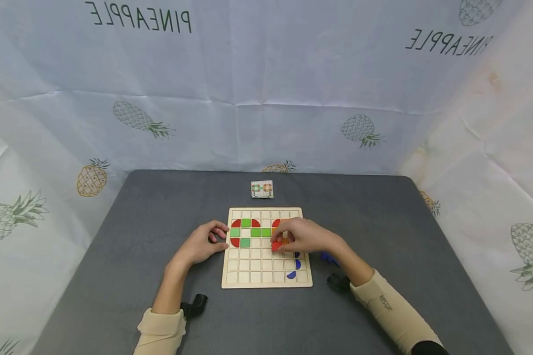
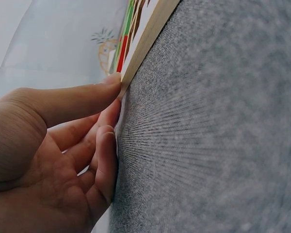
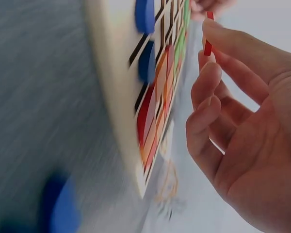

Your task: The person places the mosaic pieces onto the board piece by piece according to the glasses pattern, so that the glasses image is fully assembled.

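Note:
A light wooden grid board [image 1: 253, 278] lies on the grey table. My right hand [image 1: 304, 234] is over its right half. Between thumb and fingertips it pinches a thin red piece [image 3: 208, 47], held above the grid and seen edge-on in the right wrist view. At the board's left edge is my left hand [image 1: 203, 242], thumb tip touching the rim and the other fingers loosely bent. Red rounded pieces [image 1: 235, 242] and green squares [image 1: 246, 223] fill cells at the upper left. Red and orange pieces [image 3: 146, 114] at the right are partly hidden by my right hand in the head view.
Blue rounded pieces [image 1: 291, 275] sit on the board's lower right. More blue pieces [image 1: 328, 258] lie on the table right of it, partly behind my forearm. A small pattern card [image 1: 262, 189] lies beyond the board. A pineapple-print cloth [image 1: 248, 138] hangs behind the table.

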`<state>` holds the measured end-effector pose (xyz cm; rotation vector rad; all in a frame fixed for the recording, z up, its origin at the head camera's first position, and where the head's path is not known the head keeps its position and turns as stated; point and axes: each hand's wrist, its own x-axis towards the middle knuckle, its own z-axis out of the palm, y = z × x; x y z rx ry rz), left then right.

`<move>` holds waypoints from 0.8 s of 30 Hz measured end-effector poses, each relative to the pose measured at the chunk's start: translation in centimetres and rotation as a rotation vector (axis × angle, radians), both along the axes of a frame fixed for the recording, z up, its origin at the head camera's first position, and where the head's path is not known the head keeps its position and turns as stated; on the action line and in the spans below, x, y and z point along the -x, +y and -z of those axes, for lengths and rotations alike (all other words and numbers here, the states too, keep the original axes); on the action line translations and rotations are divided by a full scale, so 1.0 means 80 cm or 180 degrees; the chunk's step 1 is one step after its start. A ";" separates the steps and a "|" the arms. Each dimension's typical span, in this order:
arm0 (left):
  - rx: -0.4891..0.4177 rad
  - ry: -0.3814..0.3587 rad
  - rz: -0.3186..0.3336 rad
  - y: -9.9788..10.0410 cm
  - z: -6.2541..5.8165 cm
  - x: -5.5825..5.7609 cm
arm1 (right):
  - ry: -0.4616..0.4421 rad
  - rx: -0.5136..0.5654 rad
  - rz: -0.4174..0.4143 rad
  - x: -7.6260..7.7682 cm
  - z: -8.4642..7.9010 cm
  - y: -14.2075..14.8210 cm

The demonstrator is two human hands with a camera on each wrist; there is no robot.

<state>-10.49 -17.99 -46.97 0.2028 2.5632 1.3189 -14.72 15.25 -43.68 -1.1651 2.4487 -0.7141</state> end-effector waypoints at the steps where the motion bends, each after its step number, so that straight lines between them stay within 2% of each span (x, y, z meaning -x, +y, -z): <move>1: -0.0003 0.0005 0.0001 0.000 0.000 0.000 | 0.0022 -0.0026 -0.0024 0.003 0.001 -0.008; 10: 0.0013 0.0016 -0.0008 0.001 0.001 0.001 | 0.0144 -0.0145 -0.0082 0.020 0.010 -0.053; 24: 0.0034 0.0008 -0.0025 0.000 0.000 0.004 | 0.0125 -0.0138 -0.0027 0.024 0.016 -0.071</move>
